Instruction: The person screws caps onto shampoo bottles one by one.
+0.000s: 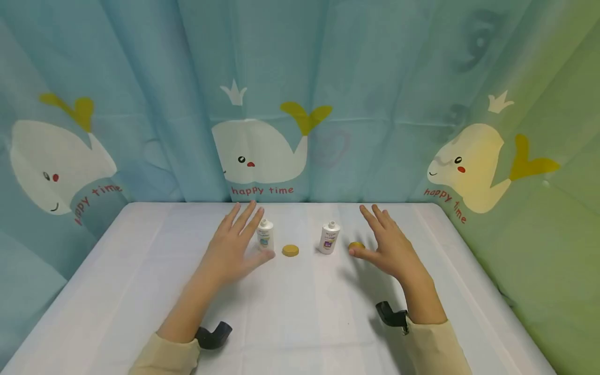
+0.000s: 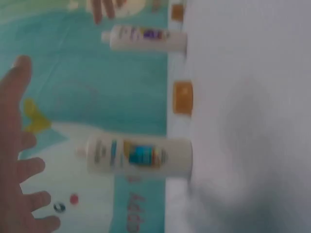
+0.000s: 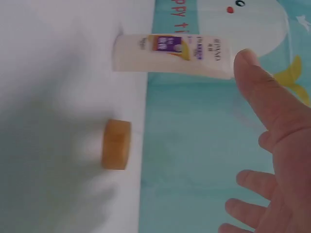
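Observation:
Two small white bottles stand upright on the table, their narrow necks uncovered. One bottle has a teal label [image 1: 265, 238] and is partly behind my left hand [image 1: 233, 252], which hovers with fingers spread and holds nothing. The other bottle has a purple label [image 1: 329, 238] and stands to the right of the first. Beside the teal-labelled bottle lies a gold round cap [image 1: 290, 251]. A second gold cap [image 3: 116, 144] sits near the purple-labelled bottle, partly hidden in the head view by the thumb of my right hand [image 1: 394, 247]. That hand is raised too, fingers apart and holding nothing.
A white cloth covers the table [image 1: 300, 323]. Its far edge meets a blue-green curtain [image 1: 375, 78] printed with white whales, which continues along both sides. A black curved piece sticks out at each wrist [image 1: 213, 336].

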### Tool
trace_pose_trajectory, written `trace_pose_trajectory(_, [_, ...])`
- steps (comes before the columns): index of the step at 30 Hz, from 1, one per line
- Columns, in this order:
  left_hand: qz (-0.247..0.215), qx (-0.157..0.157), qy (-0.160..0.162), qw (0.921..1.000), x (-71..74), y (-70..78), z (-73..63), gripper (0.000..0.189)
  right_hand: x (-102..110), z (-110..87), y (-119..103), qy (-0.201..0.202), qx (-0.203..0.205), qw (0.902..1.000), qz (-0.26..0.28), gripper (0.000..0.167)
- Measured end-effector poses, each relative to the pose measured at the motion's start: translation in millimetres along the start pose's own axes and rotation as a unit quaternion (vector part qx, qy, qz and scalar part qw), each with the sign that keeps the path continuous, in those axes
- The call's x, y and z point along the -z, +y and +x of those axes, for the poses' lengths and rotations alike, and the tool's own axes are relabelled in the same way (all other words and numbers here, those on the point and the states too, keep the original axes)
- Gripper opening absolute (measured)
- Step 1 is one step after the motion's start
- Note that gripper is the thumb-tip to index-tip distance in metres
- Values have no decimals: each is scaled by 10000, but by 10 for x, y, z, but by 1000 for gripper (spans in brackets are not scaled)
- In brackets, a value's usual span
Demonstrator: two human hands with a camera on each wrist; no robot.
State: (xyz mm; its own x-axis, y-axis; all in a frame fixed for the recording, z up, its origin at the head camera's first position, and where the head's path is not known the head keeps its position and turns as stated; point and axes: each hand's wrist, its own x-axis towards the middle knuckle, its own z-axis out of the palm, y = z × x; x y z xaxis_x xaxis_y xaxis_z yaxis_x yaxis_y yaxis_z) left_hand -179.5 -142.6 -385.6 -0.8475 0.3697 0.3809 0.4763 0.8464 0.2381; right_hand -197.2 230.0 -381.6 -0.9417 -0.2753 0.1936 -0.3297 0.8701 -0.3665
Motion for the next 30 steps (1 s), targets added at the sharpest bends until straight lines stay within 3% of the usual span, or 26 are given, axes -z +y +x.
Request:
trace_pose_trajectory(5, [-504,-584,274,9966,-55,206,51,89,-34,27,20,-218,102,9996,-138,104])
trace_pose_trajectory(11, [-904,-1198,350,9881,-153,422,127,83,-53,67,33,-431,212,9984,-299,103])
trace_pose_trajectory(14, [-1520,-1071,124,9825,-232,514,163,78,-72,93,37,-564,208,9976,-333,101])
trace_pose_trajectory(18, [-2355,-569,-344,9696,-358,602,223,73,-126,127,59,-769,183,9961,-383,97])
trace_pose_trajectory(25, [-2889,-52,-727,9546,-546,654,337,72,-257,178,117,-1087,128,9924,-557,85])
trace_pose_trajectory(30, [-3390,257,-790,9371,-655,650,435,73,-317,234,111,-1268,103,9898,-648,78])
